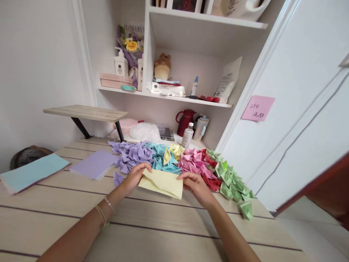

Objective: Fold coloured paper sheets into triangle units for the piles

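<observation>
A pale yellow sheet of paper (pixel 162 183), folded over on itself with a loose flap, is held up above the table between both hands. Its upper left corner is pinched by my left hand (pixel 137 175). At the right edge my right hand (pixel 195 183) grips it, thumb partly hidden behind the paper. Just behind lie heaps of folded paper boats: purple (pixel 133 154), blue (pixel 159 154), yellow (pixel 168 154), pink (pixel 192 160), red (pixel 211 182) and green (pixel 231 178). One purple boat (pixel 117 179) sits near my left hand.
Stacks of purple paper (pixel 94 164) and light blue paper (pixel 35 171) lie on the left of the slatted table (pixel 152 225). A small raised stand (pixel 87 112) is behind them. A bottle (pixel 187 135), a red jug (pixel 185 122) and a tumbler (pixel 201 128) stand at the back under shelves.
</observation>
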### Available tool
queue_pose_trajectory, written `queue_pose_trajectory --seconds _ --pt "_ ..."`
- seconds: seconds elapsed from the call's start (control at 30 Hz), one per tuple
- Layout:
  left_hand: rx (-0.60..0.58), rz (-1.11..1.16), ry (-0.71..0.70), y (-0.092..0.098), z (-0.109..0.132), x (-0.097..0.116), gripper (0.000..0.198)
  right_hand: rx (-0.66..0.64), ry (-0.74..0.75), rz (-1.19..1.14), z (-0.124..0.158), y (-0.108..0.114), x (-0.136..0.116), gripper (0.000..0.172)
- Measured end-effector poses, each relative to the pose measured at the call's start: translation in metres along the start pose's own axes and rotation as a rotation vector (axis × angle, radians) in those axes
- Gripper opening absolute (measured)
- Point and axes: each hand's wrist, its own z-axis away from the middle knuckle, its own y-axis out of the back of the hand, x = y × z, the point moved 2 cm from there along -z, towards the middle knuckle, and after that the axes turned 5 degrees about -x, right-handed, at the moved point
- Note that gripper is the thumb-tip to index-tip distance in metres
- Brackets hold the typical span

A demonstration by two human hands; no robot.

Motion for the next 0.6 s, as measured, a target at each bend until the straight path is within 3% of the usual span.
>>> queue_pose_trajectory --seconds 0.1,0.2,0.3,0.47,0.6 --pt "-0.01 -0.002 -0.029 0.0 0.0 0.004 0.017 -0.047 0.0 0.022 0.003 0.003 0.001 0.019" --pt "0.057 -0.006 -0.057 -0.004 0.001 0.008 0.023 -0.141 -0.008 0.066 0.007 -0.001 -0.004 0.023" --pt "0.095 -0.012 -0.037 -0.006 0.001 0.008 0.048 -0.285 -0.018 0.14 0.011 -0.01 -0.01 0.025" --pt "0.061 -0.102 0.045 -0.006 0.003 0.004 0.039 -0.499 0.016 0.212 0.017 -0.026 -0.012 0.031" --pt "0.094 0.113 0.038 -0.008 0.002 0.003 0.045 -0.412 0.11 0.243 0.015 -0.032 -0.007 0.035"
